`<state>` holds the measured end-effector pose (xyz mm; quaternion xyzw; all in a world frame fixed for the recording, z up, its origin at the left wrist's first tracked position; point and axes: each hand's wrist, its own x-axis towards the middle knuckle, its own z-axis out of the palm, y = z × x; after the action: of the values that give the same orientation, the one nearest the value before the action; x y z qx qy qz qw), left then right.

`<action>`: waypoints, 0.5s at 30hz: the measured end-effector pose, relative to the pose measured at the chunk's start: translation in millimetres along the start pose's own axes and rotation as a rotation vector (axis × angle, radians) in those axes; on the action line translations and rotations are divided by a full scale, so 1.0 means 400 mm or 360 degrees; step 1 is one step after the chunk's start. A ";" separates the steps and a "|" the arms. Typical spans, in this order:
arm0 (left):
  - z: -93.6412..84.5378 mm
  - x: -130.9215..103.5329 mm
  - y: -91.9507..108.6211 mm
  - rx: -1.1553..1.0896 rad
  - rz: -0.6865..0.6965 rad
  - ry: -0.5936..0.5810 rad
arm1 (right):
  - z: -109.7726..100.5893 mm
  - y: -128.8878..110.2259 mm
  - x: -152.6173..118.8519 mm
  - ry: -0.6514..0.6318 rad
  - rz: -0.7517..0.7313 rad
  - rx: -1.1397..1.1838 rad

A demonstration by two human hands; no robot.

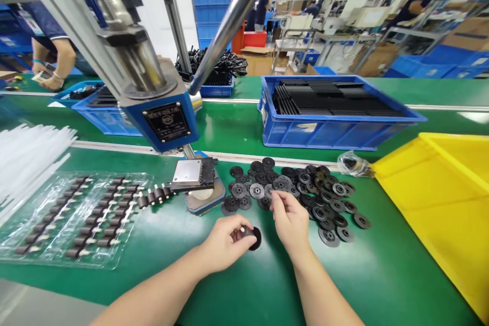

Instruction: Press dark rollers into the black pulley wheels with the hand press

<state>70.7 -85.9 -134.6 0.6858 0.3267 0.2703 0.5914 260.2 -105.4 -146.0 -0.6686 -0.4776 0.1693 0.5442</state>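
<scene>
My left hand (229, 239) is closed around a small dark cylindrical part with a black disc (256, 239) at its right end, held low over the green bench. Fingers hide much of that part. To the right, my right hand (291, 216) pinches at the edge of a black slotted disc (268, 191) in the loose pile. More round black discs (324, 198) lie spread in front of and beside this hand. Left of my hands, a press (164, 112) stands over a black fixture with a metal plate (187, 171). A short row of dark cylinders with white shafts (155, 196) adjoins the fixture.
A clear plastic tray (57, 260) at left carries rows of dark cylinders. Behind the discs stands a blue bin (324, 132) of black flat parts. A yellow bin (439, 204) occupies the right side, near a small plastic bag (355, 164). Another person's hands (53, 79) are at far left.
</scene>
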 end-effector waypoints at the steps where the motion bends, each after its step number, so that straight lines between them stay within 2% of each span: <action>1: -0.002 0.005 -0.002 -0.0314 -0.0124 0.0044 | 0.002 0.001 -0.002 -0.0019 -0.0003 0.0003; 2: -0.005 0.010 -0.006 -0.0653 -0.0235 0.0063 | 0.005 0.000 -0.005 -0.0047 -0.0014 0.0009; 4: -0.013 0.021 -0.017 -0.1237 -0.0395 -0.0011 | 0.010 -0.003 -0.013 -0.0131 -0.0061 0.0025; 6: -0.021 0.030 -0.031 -0.1594 -0.0496 -0.0133 | 0.015 -0.010 -0.023 -0.0236 -0.0123 0.0046; 9: -0.028 0.039 -0.048 -0.1830 -0.0568 -0.0245 | 0.019 -0.029 -0.034 -0.0394 -0.0295 0.0063; 12: -0.030 0.043 -0.055 -0.1878 -0.0616 -0.0254 | 0.025 -0.051 -0.043 -0.0519 -0.0533 0.0086; 15: -0.029 0.046 -0.060 -0.1865 -0.0698 -0.0240 | 0.035 -0.060 -0.052 -0.0629 -0.0586 0.0110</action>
<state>70.8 -62.4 -156.7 0.1820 0.2148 0.2276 0.9322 228.6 -115.8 -135.5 -0.5056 -0.6819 0.2109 0.4846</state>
